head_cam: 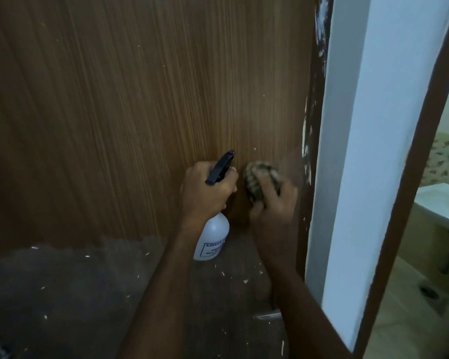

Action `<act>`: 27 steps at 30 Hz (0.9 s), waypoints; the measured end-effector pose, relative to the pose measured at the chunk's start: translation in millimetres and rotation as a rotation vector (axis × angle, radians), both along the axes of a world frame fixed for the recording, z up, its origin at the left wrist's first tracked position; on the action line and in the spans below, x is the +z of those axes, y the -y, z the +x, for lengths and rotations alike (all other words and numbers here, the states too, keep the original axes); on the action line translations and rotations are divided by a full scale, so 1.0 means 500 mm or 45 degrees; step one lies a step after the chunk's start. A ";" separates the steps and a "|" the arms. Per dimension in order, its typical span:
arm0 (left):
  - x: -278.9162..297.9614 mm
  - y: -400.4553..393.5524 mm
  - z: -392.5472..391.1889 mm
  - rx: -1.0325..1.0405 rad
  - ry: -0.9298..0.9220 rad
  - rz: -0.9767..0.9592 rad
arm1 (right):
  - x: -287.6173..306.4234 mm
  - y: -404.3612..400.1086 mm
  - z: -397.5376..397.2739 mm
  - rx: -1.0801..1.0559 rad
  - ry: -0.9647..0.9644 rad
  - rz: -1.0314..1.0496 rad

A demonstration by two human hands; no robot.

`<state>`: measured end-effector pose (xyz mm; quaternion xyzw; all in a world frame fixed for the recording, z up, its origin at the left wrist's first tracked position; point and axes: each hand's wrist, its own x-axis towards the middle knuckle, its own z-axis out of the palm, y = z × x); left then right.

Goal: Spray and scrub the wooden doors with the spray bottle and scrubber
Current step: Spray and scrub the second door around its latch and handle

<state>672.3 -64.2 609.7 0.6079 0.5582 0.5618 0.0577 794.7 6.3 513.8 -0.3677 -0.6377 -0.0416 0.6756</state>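
Working low on the door (145,104), we had both hands close together near its right edge. Our left hand (208,193) was curled round the neck of the spray bottle (213,235), with the black nozzle (222,165) aimed up at the wood and the white body hanging below our wrist. Whether a finger lay on the trigger we could not tell. Our right hand (272,203) gripped the scrubber (261,178) with bent fingers and pressed it against the panel, just beside the bottle and near the dark door frame (314,156). That hand was blurred, so we judged it to be mid-stroke.

White flecks and smears ran down the frame, and smaller specks dotted the panel. The bottom strip of the door (88,294) looked darker and rougher than the grain above it.

Several things could have gone wrong from there, as we judged it. With the hands so close, a wide stroke might have knocked the bottle or sent spray onto our own knuckles. Hard scrubbing along the edge might have scuffed the finish where the surface already looked worn. Too much liquid could have run down into that rough lower strip and soaked it. Beyond the white wall (368,125), a sink (441,203) showed in the next room.
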 end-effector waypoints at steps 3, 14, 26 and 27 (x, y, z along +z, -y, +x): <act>0.012 -0.009 0.025 0.009 -0.005 0.005 | 0.141 -0.026 0.012 -0.027 -0.064 0.053; 0.005 -0.016 0.060 0.010 0.013 0.011 | -0.009 -0.034 0.054 -0.041 0.018 0.029; -0.015 -0.041 0.106 -0.043 0.037 0.038 | -0.044 -0.040 0.098 -0.067 -0.052 0.021; -0.026 -0.043 0.110 -0.051 0.059 0.029 | -0.014 -0.051 0.103 -0.074 -0.085 0.036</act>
